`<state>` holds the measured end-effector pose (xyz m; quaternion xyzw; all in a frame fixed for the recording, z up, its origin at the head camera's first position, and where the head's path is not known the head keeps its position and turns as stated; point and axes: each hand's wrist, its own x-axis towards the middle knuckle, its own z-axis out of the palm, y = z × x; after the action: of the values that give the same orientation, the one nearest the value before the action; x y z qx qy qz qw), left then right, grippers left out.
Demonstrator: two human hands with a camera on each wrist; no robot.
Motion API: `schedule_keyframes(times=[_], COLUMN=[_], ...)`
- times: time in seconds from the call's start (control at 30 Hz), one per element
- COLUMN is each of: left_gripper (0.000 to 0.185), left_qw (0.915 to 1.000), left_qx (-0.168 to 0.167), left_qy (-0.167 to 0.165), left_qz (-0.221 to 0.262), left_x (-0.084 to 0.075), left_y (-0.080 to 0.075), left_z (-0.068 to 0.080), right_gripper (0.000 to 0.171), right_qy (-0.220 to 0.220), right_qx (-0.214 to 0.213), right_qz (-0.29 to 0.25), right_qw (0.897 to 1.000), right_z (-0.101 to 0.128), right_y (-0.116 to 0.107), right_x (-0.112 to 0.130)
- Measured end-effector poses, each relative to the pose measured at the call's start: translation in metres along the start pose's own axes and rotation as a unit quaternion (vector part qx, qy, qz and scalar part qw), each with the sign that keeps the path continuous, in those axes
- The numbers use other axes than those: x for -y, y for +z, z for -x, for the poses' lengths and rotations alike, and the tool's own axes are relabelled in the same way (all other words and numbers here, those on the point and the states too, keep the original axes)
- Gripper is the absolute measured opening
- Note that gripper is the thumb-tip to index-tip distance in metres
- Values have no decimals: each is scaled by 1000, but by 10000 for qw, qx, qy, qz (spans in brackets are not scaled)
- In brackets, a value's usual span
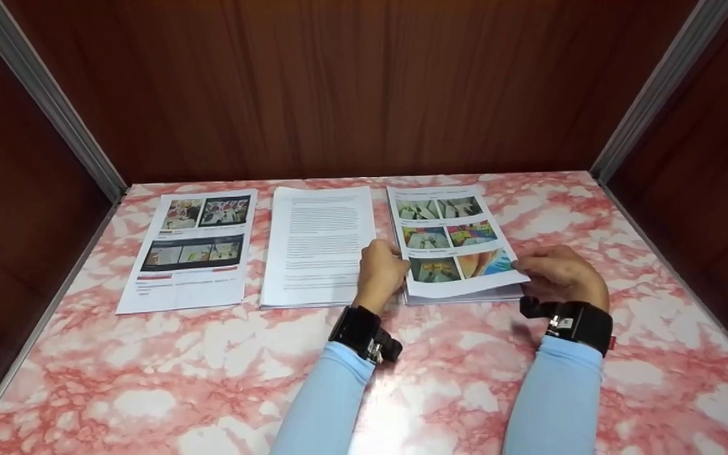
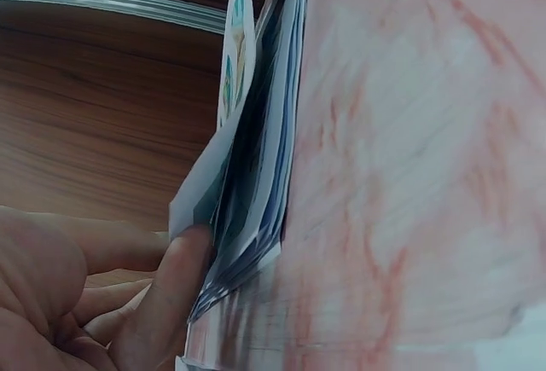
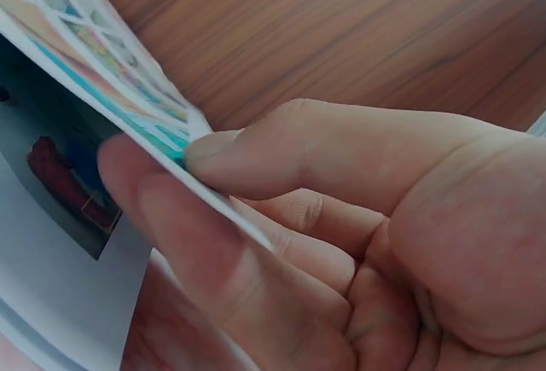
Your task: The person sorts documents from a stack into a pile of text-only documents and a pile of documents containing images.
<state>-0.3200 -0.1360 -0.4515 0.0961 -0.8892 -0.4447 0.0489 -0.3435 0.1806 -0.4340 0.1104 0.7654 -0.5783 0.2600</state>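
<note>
A printed sheet of paper [image 1: 452, 243] with rows of colour photos tops the right-hand paper stack [image 1: 503, 294]. Its near edge is lifted and curves above the pages below. My right hand [image 1: 560, 272] pinches the near right corner, thumb [image 3: 256, 162] on the printed face and fingers underneath. At the near left corner, my left hand [image 1: 382, 272] pinches the same sheet between thumb [image 2: 171, 294] and forefinger. The left wrist view shows a dark gap between the lifted sheet and the page edges [image 2: 264, 217] beneath.
A text-covered paper stack [image 1: 320, 253] lies in the middle, partly behind my left hand. Further left is another stack of photo pages [image 1: 190, 253]. The pink-and-white marbled table [image 1: 212, 379] has brown wood-grain panels [image 1: 364, 88] around its back and sides.
</note>
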Motion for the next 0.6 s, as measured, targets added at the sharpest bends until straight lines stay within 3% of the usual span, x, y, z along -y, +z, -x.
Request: schedule_keyframes(times=[0.27, 0.6], left_gripper=[19, 21], left_qw=[9999, 9989], left_qx=[38, 233], left_qy=[50, -207], left_qz=[146, 342], left_x=[1, 0], left_y=[-3, 0], left_z=[2, 3], right_gripper=[63, 67], right_qy=[-63, 107], right_qx=[50, 45], right_qz=[424, 662], right_qw=[9991, 9977], right_z=[-3, 2], right_y=[-2, -1], right_x=[-3, -2])
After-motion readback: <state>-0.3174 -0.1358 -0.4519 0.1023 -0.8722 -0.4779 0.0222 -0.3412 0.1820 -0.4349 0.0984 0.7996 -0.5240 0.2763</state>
